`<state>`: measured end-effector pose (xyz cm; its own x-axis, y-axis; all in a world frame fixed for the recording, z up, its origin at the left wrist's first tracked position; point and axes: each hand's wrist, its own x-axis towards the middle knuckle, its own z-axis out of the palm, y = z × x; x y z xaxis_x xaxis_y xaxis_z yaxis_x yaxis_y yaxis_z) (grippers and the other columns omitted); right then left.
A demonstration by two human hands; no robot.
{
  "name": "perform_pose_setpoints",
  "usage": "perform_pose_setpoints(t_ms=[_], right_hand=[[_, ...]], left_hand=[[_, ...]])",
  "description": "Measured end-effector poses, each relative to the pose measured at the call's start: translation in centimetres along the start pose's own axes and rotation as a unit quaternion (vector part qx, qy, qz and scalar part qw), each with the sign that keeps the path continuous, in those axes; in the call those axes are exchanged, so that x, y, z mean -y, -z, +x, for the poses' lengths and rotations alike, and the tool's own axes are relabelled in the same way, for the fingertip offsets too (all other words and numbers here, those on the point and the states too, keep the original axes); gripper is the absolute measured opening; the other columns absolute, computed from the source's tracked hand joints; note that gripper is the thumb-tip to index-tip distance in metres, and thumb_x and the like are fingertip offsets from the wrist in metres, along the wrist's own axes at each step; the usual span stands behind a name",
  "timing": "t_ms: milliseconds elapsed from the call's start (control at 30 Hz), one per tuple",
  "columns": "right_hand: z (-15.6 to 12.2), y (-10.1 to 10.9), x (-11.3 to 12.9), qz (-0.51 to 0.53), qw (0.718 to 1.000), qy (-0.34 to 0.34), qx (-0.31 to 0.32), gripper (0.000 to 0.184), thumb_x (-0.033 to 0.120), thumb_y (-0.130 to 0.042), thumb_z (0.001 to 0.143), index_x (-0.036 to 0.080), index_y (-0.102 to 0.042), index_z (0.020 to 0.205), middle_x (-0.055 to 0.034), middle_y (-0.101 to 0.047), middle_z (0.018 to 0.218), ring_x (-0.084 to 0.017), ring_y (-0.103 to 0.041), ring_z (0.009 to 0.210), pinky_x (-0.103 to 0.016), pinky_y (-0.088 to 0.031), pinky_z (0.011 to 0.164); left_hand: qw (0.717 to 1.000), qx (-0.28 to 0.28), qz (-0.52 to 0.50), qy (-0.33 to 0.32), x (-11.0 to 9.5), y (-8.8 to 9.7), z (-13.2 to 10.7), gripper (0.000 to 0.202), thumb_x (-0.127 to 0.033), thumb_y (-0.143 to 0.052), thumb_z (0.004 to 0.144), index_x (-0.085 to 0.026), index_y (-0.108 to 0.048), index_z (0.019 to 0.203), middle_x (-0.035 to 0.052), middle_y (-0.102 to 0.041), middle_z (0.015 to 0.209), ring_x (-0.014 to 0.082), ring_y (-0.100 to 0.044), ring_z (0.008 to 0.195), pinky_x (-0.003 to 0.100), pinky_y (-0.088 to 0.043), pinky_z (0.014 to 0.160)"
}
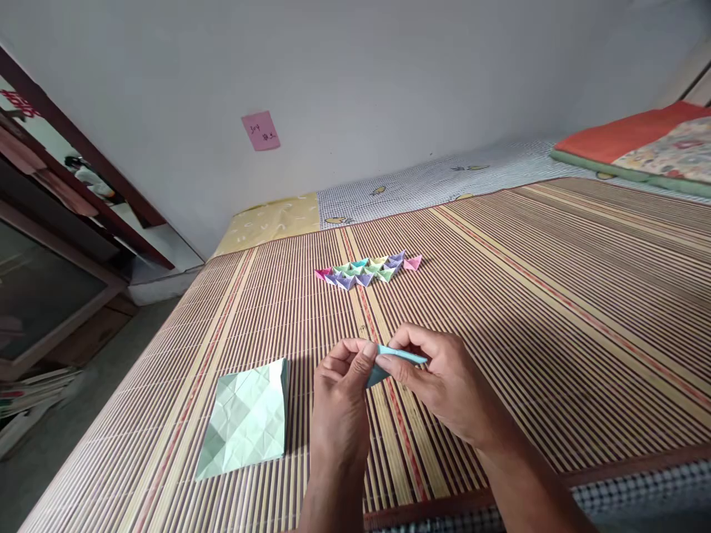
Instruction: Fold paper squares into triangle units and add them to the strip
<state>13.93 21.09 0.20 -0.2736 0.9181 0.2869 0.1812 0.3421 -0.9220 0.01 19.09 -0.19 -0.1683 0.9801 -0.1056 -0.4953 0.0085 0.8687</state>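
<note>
A small piece of folded blue paper (401, 354) is held between my two hands above the striped mat. My left hand (345, 374) pinches its left end between thumb and fingers. On the other side, my right hand (433, 366) grips the paper's edge with thumb and forefinger, and one pointed end sticks out past the thumb. Part of the paper is hidden behind my fingers. To the left of my left hand lies a creased pale green paper sheet (247, 422). Beyond my hands, several small folded paper boats (364, 271) in various colours stand in close rows.
The bamboo mat (533, 296) covers the bed, its near edge below my forearms. Folded bedding (644, 144) lies at the far right. A pink note (261, 131) is stuck to the wall. At the left stand a mirror (89, 170) and a glass-fronted cabinet (44, 289).
</note>
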Motion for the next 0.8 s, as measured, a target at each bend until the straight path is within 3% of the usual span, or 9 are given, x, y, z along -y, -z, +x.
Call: perform_pose_setpoints(t_ms=[333, 467, 667, 800], right_hand=[[0.0, 0.5, -0.5, 0.045, 0.998, 0.012, -0.043, 0.024, 0.028, -0.072, 0.092, 0.019, -0.063, 0.071, 0.0055, -0.048, 0.061, -0.010, -0.040, 0.055, -0.024, -0.031, 0.050], [-0.1, 1.4, -1.2, 0.084, 0.995, -0.023, -0.058, 0.023, 0.030, -0.075, 0.090, 0.019, -0.064, 0.073, 0.0051, -0.052, 0.062, -0.011, -0.046, 0.056, -0.024, -0.035, 0.051], [0.1, 1.6, -1.4, 0.082, 0.990, -0.026, -0.114, 0.041, 0.041, -0.065, 0.097, 0.020, -0.054, 0.064, 0.0049, -0.045, 0.058, -0.011, -0.043, 0.052, -0.025, -0.034, 0.048], [0.2, 1.5, -0.9, 0.105, 0.985, -0.032, -0.137, 0.044, 0.045, -0.059, 0.101, 0.020, -0.056, 0.065, 0.0030, -0.053, 0.060, -0.012, -0.051, 0.056, -0.024, -0.041, 0.053]], left_hand=[[1.000, 0.012, -0.014, 0.007, 0.3, -0.1, 0.2, 0.030, -0.035, -0.089, 0.073, -0.014, -0.067, 0.070, -0.0011, -0.058, 0.066, 0.0100, -0.049, 0.062, 0.022, -0.042, 0.062], [0.997, 0.057, 0.042, 0.012, 0.2, 0.2, 0.2, 0.031, -0.037, -0.086, 0.076, -0.013, -0.068, 0.069, -0.0008, -0.054, 0.065, 0.0108, -0.047, 0.062, 0.023, -0.041, 0.061], [0.994, 0.077, 0.074, 0.005, 0.2, 0.4, 0.4, 0.030, -0.037, -0.087, 0.075, -0.013, -0.071, 0.069, 0.0017, -0.059, 0.067, 0.0129, -0.051, 0.066, 0.025, -0.044, 0.067], [0.996, 0.062, 0.072, -0.003, 0.4, 0.2, 0.4, 0.029, -0.036, -0.088, 0.074, -0.013, -0.072, 0.068, 0.0022, -0.060, 0.066, 0.0133, -0.052, 0.066, 0.026, -0.044, 0.067]])
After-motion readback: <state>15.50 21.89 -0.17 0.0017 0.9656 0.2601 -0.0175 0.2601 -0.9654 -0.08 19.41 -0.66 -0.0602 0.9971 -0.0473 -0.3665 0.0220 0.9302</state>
